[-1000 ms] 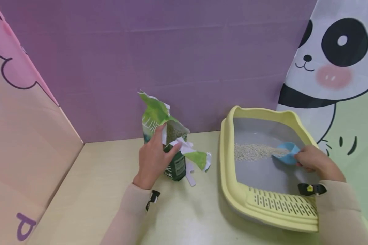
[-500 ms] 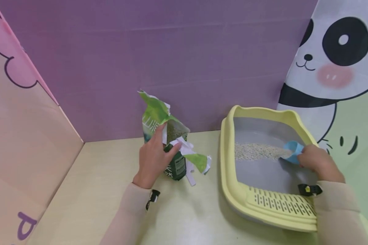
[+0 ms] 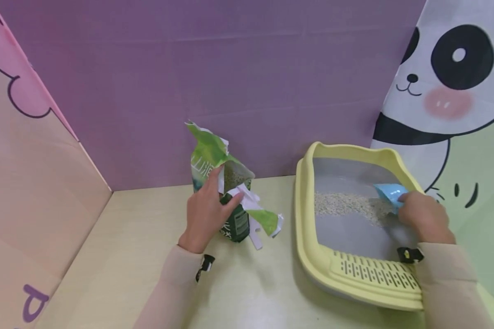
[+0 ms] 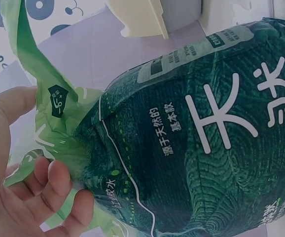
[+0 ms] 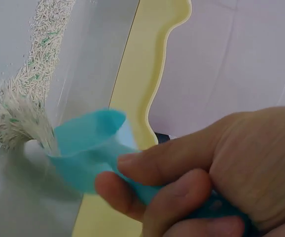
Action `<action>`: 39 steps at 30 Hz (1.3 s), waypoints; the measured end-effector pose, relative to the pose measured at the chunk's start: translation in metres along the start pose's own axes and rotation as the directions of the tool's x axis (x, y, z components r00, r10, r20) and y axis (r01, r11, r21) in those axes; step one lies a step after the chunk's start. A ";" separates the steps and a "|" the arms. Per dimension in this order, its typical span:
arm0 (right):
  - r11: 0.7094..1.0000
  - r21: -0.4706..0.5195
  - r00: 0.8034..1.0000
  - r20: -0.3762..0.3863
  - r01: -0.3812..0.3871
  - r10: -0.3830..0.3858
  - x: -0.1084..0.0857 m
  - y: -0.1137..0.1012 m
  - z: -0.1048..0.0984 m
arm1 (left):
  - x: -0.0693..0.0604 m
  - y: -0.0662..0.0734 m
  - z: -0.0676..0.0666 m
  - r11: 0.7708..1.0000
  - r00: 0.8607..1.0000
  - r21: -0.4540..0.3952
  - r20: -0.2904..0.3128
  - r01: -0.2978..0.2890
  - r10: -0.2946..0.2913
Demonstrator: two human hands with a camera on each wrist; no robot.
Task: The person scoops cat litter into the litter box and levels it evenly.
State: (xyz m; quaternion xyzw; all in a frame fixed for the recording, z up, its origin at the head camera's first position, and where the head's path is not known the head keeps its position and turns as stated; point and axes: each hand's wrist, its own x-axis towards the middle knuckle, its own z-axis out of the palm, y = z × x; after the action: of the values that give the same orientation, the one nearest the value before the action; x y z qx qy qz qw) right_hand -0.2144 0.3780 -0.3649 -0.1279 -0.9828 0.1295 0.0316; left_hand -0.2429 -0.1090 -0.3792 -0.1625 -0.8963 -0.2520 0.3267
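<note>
My right hand [image 3: 425, 217] grips the handle of a blue scoop [image 5: 83, 148], tipped over the litter box so that pellets pour from its lip. Pale cat litter [image 3: 347, 205] with green bits lies in a band across the grey floor of the yellow-rimmed litter box [image 3: 306, 219]. My left hand [image 3: 206, 208] holds the torn, open top of a green bag [image 3: 236, 224] of litter. In the left wrist view its fingers [image 4: 53, 190] curl at the light green neck of the bag [image 4: 216, 133], which stands upright on the table.
A torn flap [image 3: 267, 219] of the bag sticks out toward the litter box. A purple backdrop [image 3: 238, 82] rises behind the table [image 3: 140, 256]. The box's slotted front ledge [image 3: 378, 274] faces me.
My right hand has tilted the scoop further and shifted it slightly right. The litter band now reaches farther right in the box. My left hand and the bag have stayed put.
</note>
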 end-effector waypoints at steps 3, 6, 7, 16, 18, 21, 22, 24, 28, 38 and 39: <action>1.000 0.000 0.998 -0.062 -0.006 0.006 0.000 0.000 0.001 | 0.000 0.000 0.000 1.000 1.000 0.001 0.002 0.002 -0.002; 1.000 -0.006 0.993 -0.117 0.009 -0.009 0.001 0.000 0.002 | 0.000 0.000 0.000 1.000 1.000 0.004 0.006 0.003 -0.004; 1.000 -0.004 0.991 -0.129 0.021 -0.022 0.001 0.000 0.003 | 0.000 0.000 0.001 1.000 1.000 0.006 0.008 0.005 -0.005; 0.996 0.063 0.996 -0.069 0.059 -0.055 0.007 -0.007 0.009 | 0.000 -0.001 0.000 1.000 1.000 0.005 0.023 0.010 -0.010; 0.997 0.068 0.997 -0.073 0.036 -0.031 0.006 -0.008 0.008 | 0.000 -0.001 -0.001 1.000 1.000 0.007 0.026 0.012 -0.012; 0.997 0.072 0.996 -0.088 0.013 -0.006 0.002 -0.009 0.005 | 0.000 -0.001 -0.001 1.000 0.999 0.009 0.034 0.014 -0.015; 0.997 0.071 0.996 -0.093 0.001 0.006 0.000 -0.009 0.004 | 0.001 -0.001 -0.001 1.000 0.999 0.008 0.037 0.015 -0.016; 0.997 0.072 0.996 -0.084 -0.035 0.041 -0.002 -0.010 0.004 | 0.001 0.000 -0.001 1.000 0.999 0.007 0.042 0.016 -0.017; 0.994 0.077 0.994 -0.069 -0.081 0.086 -0.003 -0.009 0.003 | 0.001 0.000 -0.001 1.000 0.999 0.013 0.038 0.014 -0.015; 0.916 0.401 0.979 -0.193 0.011 0.072 0.005 -0.013 0.004 | 0.001 0.001 -0.002 0.999 0.997 0.033 0.064 0.030 -0.033; 0.874 0.485 0.982 -0.175 0.020 0.075 0.006 -0.016 0.003 | 0.001 0.001 -0.001 0.999 0.997 0.035 0.064 0.030 -0.032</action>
State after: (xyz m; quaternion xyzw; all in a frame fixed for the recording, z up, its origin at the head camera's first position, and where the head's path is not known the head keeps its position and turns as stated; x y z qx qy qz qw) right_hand -0.2239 0.3642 -0.3634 -0.1415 -0.9097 0.3591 0.1534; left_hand -0.2427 -0.1085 -0.3771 -0.1510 -0.9129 -0.2365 0.2965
